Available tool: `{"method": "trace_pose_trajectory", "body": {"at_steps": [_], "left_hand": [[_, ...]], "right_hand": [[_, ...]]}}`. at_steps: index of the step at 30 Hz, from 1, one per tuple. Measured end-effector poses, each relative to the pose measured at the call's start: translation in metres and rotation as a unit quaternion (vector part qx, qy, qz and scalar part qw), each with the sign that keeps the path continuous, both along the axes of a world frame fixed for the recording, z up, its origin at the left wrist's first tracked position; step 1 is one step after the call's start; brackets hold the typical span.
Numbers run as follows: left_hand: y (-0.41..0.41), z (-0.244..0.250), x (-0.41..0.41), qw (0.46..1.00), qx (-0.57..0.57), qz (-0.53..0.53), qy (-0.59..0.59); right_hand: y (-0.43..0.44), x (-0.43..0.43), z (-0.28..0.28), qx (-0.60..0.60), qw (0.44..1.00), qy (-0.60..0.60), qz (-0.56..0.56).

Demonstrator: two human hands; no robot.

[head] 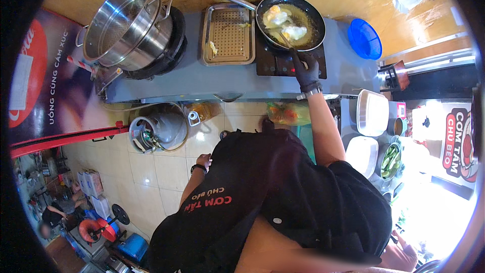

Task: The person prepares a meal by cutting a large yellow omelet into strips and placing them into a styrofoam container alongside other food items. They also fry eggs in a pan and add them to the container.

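Observation:
My right hand (306, 70), in a black glove, grips a thin wooden utensil (285, 40) that looks like chopsticks. Its tip reaches into a black frying pan (320, 32), touching or close to a frying egg (294, 32). A second egg (276, 15) lies farther up in the same shallow oil. Under the pan is a black induction cooktop (278, 62) with a lit red display. My left hand (204, 160) is bare and hangs low beside my dark apron. Its fingers look curled, but whether they hold anything cannot be seen.
Left of the pan lies a perforated metal tray (227, 45) with food scraps. A large steel steamer pot (129, 34) stands on a gas burner. At right are a blue plastic basket (364, 39) and a bowl of sliced cucumber (391, 161). A gas cylinder (166, 129) stands below the counter.

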State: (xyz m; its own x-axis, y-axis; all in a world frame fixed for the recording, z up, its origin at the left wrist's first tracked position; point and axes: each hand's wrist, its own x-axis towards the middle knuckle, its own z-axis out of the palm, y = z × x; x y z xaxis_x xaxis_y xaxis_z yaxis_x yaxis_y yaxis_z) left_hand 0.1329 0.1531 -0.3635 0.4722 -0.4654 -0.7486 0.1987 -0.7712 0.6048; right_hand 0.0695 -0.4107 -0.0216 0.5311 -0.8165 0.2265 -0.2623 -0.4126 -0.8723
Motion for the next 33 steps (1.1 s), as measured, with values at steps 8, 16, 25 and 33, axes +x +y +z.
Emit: {"method": "trace_pose_trajectory", "body": {"at_steps": [8,16,25,33], "left_hand": [[-0.005,-0.003,-0.002,0.999,-0.032,0.024,0.004],[0.021,-0.035,-0.012,0.998,0.056,0.002,0.001],[0.012,0.018,-0.016,0.903,0.081,-0.357,-0.224],[0.017,-0.002,-0.010,0.957,0.128,-0.225,-0.132]], "right_hand": [[-0.002,0.008,-0.001,-0.032,0.999,-0.014,0.012],[-0.013,0.008,-0.021,-0.070,0.996,-0.044,0.023],[-0.007,-0.003,-0.017,-0.126,0.991,-0.044,0.028],[-0.048,-0.024,0.009,0.069,0.997,-0.005,-0.033]]}}
